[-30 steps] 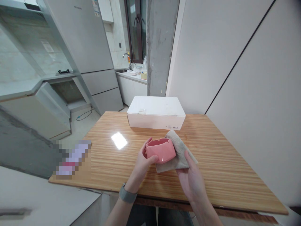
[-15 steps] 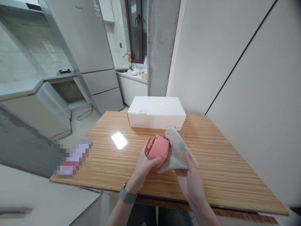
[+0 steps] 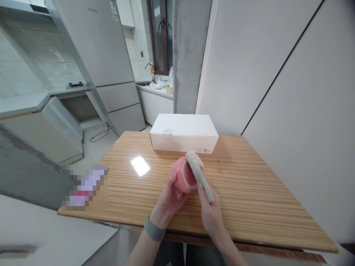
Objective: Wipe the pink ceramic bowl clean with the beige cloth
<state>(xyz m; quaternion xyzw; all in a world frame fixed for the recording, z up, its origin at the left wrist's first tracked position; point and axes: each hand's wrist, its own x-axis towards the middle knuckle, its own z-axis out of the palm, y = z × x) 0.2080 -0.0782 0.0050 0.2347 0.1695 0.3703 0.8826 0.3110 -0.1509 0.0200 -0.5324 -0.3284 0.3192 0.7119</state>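
Observation:
My left hand [image 3: 172, 197] is wrapped round a pink, angular, hollow container [image 3: 178, 174], held tilted above the table. Its round opening, with a pale rim, faces right and toward me. In my right hand [image 3: 213, 214] is a folded light-grey cloth [image 3: 198, 173], pinched near its lower end with the thumb on top. The cloth lies along the right side of the container's opening and covers part of it. Some of the right fingers are hidden behind the cloth and the container.
A closed white box [image 3: 184, 136] stands at the back of the wooden table [image 3: 249, 192]. At the table's left edge lies a blurred purple patch [image 3: 88, 186]. A white wall [image 3: 291, 92] rises on the right, and a fridge [image 3: 108, 48] stands beyond on the left.
The pink container has been turned, so its opening now faces the cloth. My right hand has moved left, and the cloth, spread out before, is now seen folded and edge-on.

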